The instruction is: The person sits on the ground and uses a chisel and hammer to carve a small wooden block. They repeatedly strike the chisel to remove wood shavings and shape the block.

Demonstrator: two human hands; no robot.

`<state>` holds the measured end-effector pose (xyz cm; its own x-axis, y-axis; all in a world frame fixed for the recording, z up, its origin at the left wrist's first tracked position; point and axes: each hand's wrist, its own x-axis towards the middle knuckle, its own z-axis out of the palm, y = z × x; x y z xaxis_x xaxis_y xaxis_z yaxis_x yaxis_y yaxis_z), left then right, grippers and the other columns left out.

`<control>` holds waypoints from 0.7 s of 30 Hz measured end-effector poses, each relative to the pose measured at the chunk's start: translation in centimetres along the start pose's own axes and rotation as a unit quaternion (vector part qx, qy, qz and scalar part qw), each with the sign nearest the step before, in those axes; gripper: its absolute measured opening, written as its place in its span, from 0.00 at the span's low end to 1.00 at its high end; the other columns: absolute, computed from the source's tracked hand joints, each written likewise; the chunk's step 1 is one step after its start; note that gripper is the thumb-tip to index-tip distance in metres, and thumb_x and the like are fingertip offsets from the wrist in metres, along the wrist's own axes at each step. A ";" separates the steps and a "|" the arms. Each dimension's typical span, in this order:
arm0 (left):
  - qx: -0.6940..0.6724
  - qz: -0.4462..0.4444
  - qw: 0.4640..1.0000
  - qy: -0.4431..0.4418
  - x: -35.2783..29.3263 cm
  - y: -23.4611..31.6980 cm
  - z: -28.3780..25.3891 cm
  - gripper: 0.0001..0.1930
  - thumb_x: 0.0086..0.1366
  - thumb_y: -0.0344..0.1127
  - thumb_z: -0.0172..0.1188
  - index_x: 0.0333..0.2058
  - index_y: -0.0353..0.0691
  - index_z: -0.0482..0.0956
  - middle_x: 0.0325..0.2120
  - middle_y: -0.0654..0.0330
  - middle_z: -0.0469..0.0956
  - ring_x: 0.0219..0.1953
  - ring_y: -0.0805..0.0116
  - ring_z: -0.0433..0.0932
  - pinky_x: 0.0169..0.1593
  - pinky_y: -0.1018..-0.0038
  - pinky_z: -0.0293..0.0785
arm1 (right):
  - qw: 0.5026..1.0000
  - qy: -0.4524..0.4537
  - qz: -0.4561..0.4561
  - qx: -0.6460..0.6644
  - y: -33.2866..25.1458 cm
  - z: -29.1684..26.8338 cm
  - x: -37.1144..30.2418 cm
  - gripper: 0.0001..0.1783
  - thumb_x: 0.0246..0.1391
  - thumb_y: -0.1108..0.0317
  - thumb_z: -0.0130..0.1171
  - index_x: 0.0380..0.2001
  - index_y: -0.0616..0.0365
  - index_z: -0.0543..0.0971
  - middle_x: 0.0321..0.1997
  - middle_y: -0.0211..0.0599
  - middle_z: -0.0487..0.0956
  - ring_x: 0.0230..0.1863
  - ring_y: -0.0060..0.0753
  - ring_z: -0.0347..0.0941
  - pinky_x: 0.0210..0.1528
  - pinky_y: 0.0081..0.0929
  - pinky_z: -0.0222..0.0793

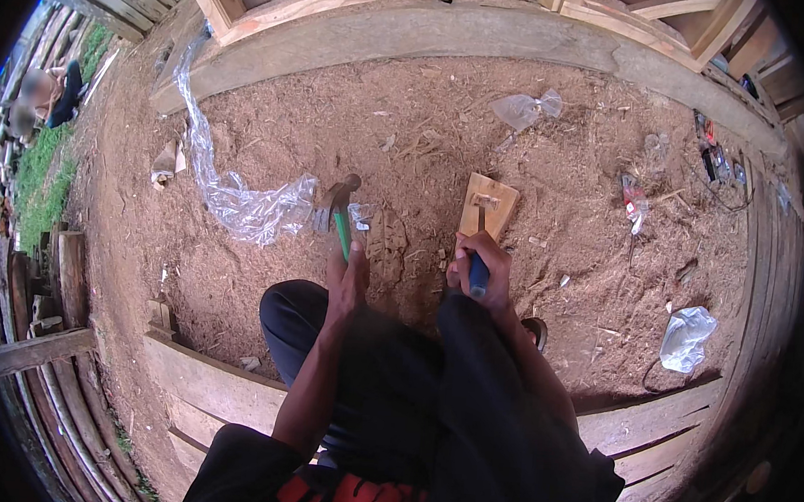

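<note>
My left hand point(348, 283) is wrapped around the green handle of a claw hammer point(342, 224), its dark head raised in front of my left knee. My right hand point(492, 261) grips a chisel point(479, 278) with a blue handle. The chisel's narrow metal blade points away from me onto a small wooden block point(501, 198). A small cut recess shows in the block's face, at the blade's tip. The block lies on the sawdust-covered ground in front of my right knee; my right fingers hide part of its near end.
Crumpled clear plastic sheeting point(230, 205) stretches along the left. Clear bags lie at the far side point(521, 109) and right point(688, 338). Timber beams point(434, 34) border the far side, with wooden frames behind. Planks point(219, 378) run beside me. Another person point(54, 96) sits outside, far left.
</note>
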<state>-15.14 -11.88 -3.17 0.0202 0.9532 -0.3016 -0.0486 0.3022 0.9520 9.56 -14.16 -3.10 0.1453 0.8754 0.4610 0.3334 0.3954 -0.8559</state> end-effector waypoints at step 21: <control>0.390 0.296 0.820 -0.296 -4.5 10.1 1.1 0.23 0.66 0.56 0.59 0.30 0.39 0.71 0.19 0.52 0.71 0.23 0.48 0.77 0.25 0.59 0.70 | 0.997 0.004 0.079 0.000 -0.9 -0.4 0.5 0.06 0.52 0.80 0.59 0.35 0.65 0.78 0.28 0.43 0.77 0.28 0.35 0.79 0.33 0.29 0.73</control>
<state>-14.58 -13.07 7.85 0.7159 0.6932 0.0833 0.4248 -0.5271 0.7360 9.67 -14.14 -1.99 0.2038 0.9242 0.3230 0.3061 0.2532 -0.9177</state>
